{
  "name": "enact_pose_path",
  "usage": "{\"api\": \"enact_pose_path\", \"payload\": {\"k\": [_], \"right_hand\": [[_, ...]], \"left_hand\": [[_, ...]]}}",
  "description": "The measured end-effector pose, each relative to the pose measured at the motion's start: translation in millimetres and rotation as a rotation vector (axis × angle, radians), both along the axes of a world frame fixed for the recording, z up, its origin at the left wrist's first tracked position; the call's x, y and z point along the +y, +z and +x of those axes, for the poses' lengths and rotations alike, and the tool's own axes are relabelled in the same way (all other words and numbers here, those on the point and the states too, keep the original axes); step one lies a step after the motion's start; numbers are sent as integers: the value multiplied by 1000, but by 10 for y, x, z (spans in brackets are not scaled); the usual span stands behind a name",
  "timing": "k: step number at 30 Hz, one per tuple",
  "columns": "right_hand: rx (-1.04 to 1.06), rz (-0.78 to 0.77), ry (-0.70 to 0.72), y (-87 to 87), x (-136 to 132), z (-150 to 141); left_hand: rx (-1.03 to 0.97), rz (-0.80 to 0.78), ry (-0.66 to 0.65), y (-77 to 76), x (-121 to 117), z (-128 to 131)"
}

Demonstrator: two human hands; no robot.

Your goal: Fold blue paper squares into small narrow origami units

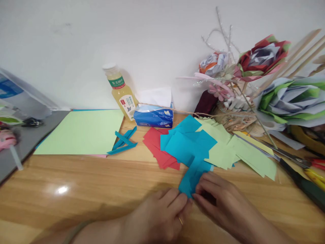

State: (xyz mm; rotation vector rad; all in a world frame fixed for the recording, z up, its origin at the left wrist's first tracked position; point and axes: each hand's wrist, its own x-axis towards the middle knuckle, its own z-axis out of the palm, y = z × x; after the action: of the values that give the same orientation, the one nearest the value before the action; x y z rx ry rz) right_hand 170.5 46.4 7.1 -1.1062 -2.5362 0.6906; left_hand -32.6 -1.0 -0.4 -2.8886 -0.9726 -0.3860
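A small piece of blue paper (190,178) lies at the table's near middle, between my two hands. With its fingers curled, my left hand (165,211) grips the paper's near left edge; a ring shows on one finger. My right hand (220,196) pinches the right side of the same piece, thumb at the near corner. Just beyond lie loose blue paper pieces (188,144), overlapping red pieces (161,149) and light green pieces (220,145). Several narrow folded blue strips (123,140) rest to the left. The fingertips partly hide the near edge.
A light green sheet (81,134) tops a paper stack at left. Behind stand a drink bottle (123,95) and a blue tissue pack (153,115). Paper flowers (266,57) rise at right, near a black-handled knife (299,179) and red-handled pliers (315,162). A white wall closes the back.
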Motion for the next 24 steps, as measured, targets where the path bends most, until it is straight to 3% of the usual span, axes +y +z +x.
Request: {"api": "enact_pose_path", "payload": {"k": [11,17,24], "right_hand": [[-43,24,-19,51,-4,-45],[-104,177,-60,-12,3,5],[-59,162,-47,6,86,106]], "left_hand": [[-31,-29,26,-16,-7,15],[8,-46,50,-43,-22,4],[4,-74,52,-40,-3,10]]}}
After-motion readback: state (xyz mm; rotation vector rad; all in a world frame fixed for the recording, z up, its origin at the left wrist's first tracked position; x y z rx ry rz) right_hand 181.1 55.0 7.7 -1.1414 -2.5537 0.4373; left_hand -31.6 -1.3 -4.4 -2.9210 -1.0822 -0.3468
